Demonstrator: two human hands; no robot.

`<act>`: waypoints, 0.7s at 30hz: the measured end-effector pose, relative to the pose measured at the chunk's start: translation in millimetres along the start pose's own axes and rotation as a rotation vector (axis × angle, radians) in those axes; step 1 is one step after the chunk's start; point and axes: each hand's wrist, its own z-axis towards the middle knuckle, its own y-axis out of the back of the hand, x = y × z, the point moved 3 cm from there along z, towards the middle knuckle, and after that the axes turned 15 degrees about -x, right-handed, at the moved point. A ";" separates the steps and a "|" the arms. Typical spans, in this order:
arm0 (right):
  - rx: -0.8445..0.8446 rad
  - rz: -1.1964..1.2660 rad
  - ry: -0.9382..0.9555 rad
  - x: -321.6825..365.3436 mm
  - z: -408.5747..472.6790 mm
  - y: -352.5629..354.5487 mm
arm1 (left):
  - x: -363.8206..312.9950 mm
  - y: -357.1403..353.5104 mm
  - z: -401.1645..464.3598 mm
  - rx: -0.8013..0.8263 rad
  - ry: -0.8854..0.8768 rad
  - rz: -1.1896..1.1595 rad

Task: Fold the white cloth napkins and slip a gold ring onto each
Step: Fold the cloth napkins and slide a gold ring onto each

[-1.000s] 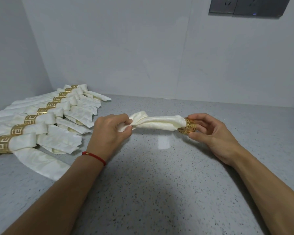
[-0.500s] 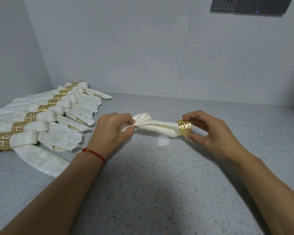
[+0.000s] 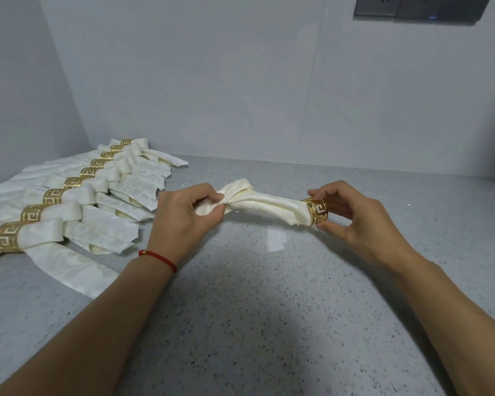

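A speckled grey stone tabletop [image 3: 269, 324] meets pale grey walls in a corner. Above it, a rolled cream-white cloth napkin [image 3: 266, 202] is stretched between two hands, clear of the surface. The left hand [image 3: 183, 221] pinches its bunched end between thumb and curled fingers. The right hand [image 3: 363, 221] holds a gold cut-out metal ring [image 3: 316, 211] between fingertips and thumb, the ring sitting around the napkin's other end. To the left lies a row of finished ringed napkins [image 3: 69, 201], overlapping on the tabletop. A red string bracelet [image 3: 157, 257] circles the left wrist.
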 end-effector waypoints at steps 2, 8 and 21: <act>0.012 0.001 0.004 0.4 -0.1 -1.1 | 0.0 0.4 0.4 -0.014 0.034 -0.007; 0.010 0.079 -0.057 2.7 -1.5 -4.8 | 0.3 -0.6 -2.4 -0.012 0.101 -0.030; 0.015 0.347 -0.339 -7.4 -5.1 -14.3 | -0.6 3.7 -0.5 -0.048 0.229 -0.077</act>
